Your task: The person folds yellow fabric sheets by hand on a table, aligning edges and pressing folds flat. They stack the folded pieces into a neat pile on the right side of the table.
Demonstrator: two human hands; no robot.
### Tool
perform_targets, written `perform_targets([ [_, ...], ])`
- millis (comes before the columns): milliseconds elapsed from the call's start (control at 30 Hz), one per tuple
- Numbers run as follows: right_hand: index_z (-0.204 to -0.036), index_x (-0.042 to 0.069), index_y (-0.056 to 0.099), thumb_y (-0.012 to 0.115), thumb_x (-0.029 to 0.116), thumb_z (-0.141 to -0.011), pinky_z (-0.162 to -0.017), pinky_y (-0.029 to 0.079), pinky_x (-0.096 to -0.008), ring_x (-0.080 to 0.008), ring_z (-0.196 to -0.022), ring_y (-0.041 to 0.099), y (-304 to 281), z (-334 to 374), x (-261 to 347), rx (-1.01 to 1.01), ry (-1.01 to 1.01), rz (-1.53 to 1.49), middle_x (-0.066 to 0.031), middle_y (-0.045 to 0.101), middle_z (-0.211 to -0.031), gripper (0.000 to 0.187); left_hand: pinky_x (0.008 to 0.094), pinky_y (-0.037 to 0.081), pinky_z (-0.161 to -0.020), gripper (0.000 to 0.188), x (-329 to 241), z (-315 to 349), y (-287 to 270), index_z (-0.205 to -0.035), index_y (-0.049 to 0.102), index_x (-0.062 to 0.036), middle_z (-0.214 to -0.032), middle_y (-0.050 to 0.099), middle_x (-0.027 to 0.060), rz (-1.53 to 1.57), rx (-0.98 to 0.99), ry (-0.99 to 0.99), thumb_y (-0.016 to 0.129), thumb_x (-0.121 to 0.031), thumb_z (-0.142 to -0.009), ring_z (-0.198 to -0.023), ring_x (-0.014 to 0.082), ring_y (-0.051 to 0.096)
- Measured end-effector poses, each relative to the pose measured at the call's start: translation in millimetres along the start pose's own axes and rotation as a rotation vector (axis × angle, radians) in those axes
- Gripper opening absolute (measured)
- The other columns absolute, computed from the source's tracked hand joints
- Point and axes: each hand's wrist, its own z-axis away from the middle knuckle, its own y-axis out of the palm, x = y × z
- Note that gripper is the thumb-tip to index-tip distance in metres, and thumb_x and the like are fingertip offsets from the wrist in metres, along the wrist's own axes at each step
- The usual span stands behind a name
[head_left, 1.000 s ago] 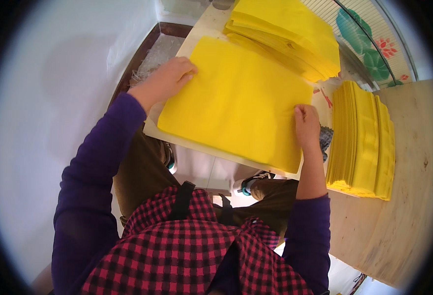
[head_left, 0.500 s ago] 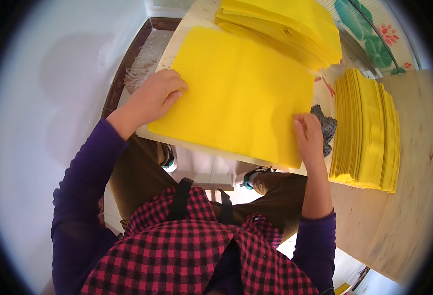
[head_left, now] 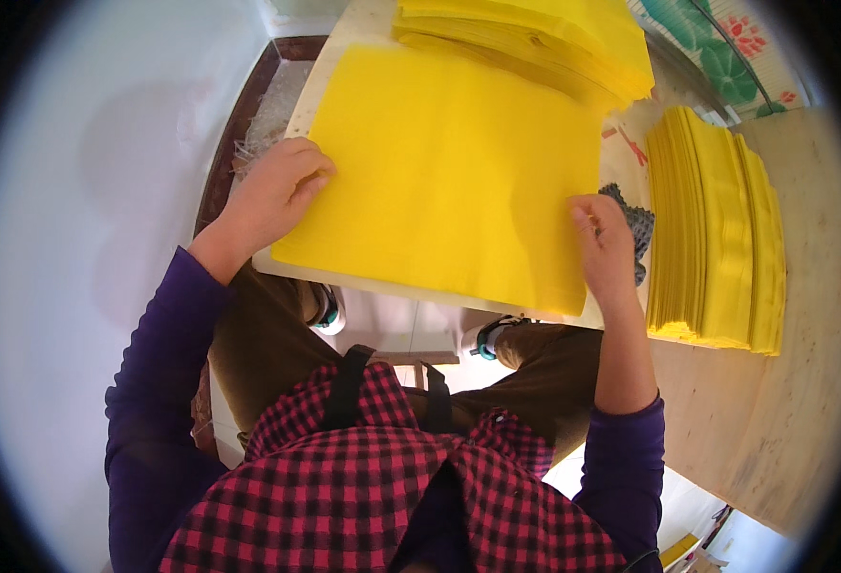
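Note:
A flat yellow fabric sheet (head_left: 439, 181) lies across the pale board (head_left: 363, 279) in front of me, smooth with faint creases. At its left edge, my left hand (head_left: 282, 194) has its fingers curled in and closed on the edge. My right hand (head_left: 608, 244) pinches the opposite edge, near the sheet's near right corner. Both hands partly cover the edges they grip. Just beyond the sheet is a thick pile of similar yellow sheets (head_left: 544, 43), its layers fanned and uneven.
To the right, a tall stack of folded yellow fabric (head_left: 716, 234) stands on a wooden table (head_left: 716, 411). A dark grey textured cloth (head_left: 637, 224) sits beside my right hand. A white wall (head_left: 86, 239) closes off the left. Red marks (head_left: 633, 145) show on the board.
The whole view has shifted slightly, with the sheet and piles now a little higher. Both hands stay at the sheet's side edges, and the sheet lies much the same.

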Motion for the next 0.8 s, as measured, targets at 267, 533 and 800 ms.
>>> perform_targets([
  [267,-0.101,-0.001,0.063,0.056,0.016,-0.091,-0.089,0.043,-0.0412,-0.0352,-0.103,0.055,22,-56,-2,-0.071,-0.018,0.142,-0.0184,0.061,-0.103,0.021,0.0360,0.044,-0.092,0.017,18,-50,7,-0.103,0.058,-0.0008,-0.105,0.057,0.0150,-0.018,-0.013,-0.042,0.056,-0.002,-0.086,-0.102,0.0334,0.054],
  [533,-0.102,-0.001,0.060,0.057,0.013,-0.090,-0.092,0.042,-0.0402,-0.0341,-0.106,0.054,-3,-1,9,0.017,0.011,0.024,-0.0188,0.059,-0.108,0.019,0.0366,0.042,-0.093,0.012,2,1,-4,-0.099,0.059,-0.0008,-0.103,0.058,0.0144,-0.022,-0.006,0.029,0.056,-0.003,-0.088,-0.103,0.0326,0.054],
  [800,-0.102,-0.002,0.061,0.057,0.014,-0.090,-0.090,0.043,-0.0394,-0.0344,-0.103,0.055,23,-47,-11,-0.086,0.026,0.134,-0.0177,0.060,-0.106,0.020,0.0378,0.043,-0.090,0.010,24,-49,12,-0.097,0.059,0.0001,-0.099,0.058,0.0146,0.025,-0.059,-0.031,0.056,-0.005,-0.089,-0.097,0.0324,0.056],
])
